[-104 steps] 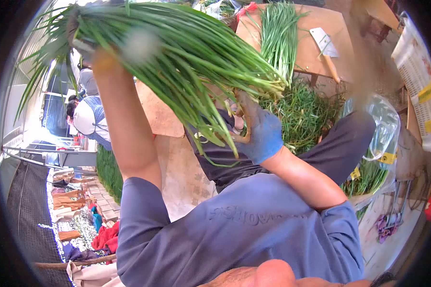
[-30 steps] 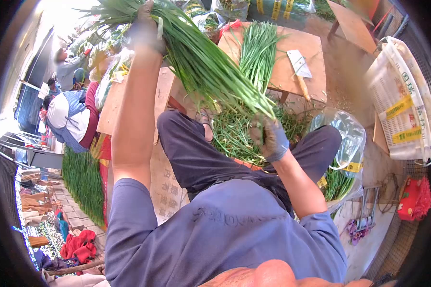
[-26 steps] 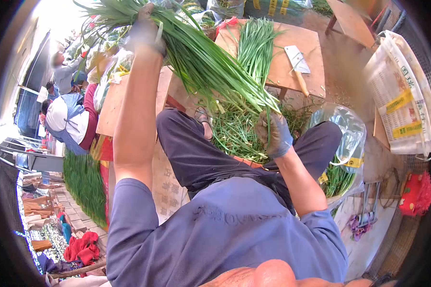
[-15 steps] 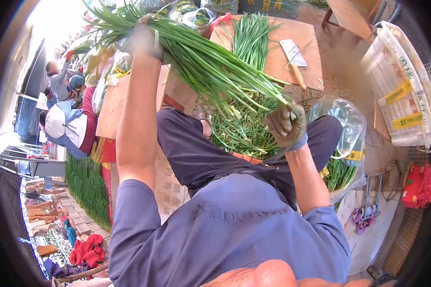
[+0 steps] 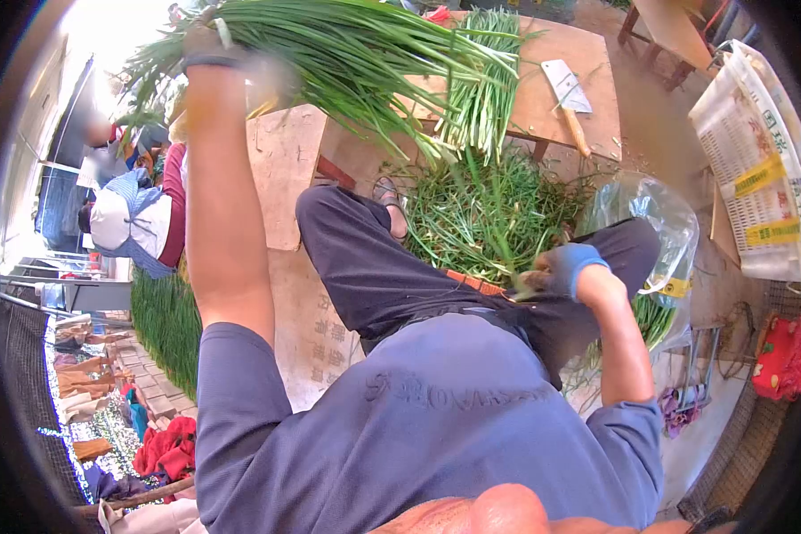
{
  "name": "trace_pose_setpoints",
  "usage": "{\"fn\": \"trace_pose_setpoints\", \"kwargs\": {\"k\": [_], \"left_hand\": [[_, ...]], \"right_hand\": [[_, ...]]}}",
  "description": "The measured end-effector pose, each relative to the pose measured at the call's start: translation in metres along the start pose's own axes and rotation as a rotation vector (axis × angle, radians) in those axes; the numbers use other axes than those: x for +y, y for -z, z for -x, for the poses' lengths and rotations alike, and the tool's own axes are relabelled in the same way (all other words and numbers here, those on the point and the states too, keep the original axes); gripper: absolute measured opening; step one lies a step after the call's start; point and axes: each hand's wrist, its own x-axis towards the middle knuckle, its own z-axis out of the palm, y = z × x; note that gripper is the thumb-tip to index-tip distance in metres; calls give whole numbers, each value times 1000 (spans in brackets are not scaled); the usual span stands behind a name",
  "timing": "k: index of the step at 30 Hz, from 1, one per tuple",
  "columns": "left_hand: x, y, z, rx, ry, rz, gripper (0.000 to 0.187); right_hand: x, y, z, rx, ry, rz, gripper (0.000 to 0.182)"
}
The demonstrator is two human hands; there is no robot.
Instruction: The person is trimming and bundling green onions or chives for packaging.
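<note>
Up at the top left, my left hand (image 5: 206,43) is closed round the leafy end of a large bunch of green chives (image 5: 356,53), whose pale stem ends point right, toward the low table. My gloved right hand (image 5: 556,270) is over my lap, fingers curled on a few thin green strands. Between my legs lies a heap of loose green trimmings (image 5: 472,214). A second bunch of chives (image 5: 485,89) rests on the wooden table (image 5: 543,44), left of a cleaver (image 5: 568,102) with a wooden handle.
Beside my right knee stands a clear plastic bag (image 5: 654,222) with greens. White baskets (image 5: 752,169) are at the right. A wooden board (image 5: 280,169) lies at the left, near a crouching person (image 5: 138,214) and a green pile (image 5: 162,320).
The held bunch has swung up and left with my left hand. My right hand has come away from its stem ends, down toward my lap.
</note>
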Motion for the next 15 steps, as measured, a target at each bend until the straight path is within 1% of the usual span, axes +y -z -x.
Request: {"fn": "trace_pose_setpoints", "kwargs": {"k": [1,3,5,7,9,10,12,15], "left_hand": [[8,0,-5,-69,4,20,36],[20,-10,-8,70,-82,-34,38],[23,-25,-8,307,-188,-138,41],[27,-37,-4,432,-238,-199,43],[25,-55,4,463,-275,-254,45],[20,-68,9,443,-341,-304,44],[16,-83,20,441,-334,-291,43],[20,-79,21,468,-358,-356,41]], "right_hand": [[-25,14,-3,-63,-19,133,47],[-41,19,-34,108,-52,62,57],[-59,12,-64,553,106,-287,67],[-73,0,-117,643,218,-692,65],[-93,-10,-155,736,416,-1131,57],[-100,-4,-156,554,421,-1362,51],[-107,6,-156,135,419,-1789,40],[-108,4,-164,240,340,-1655,28]]}}
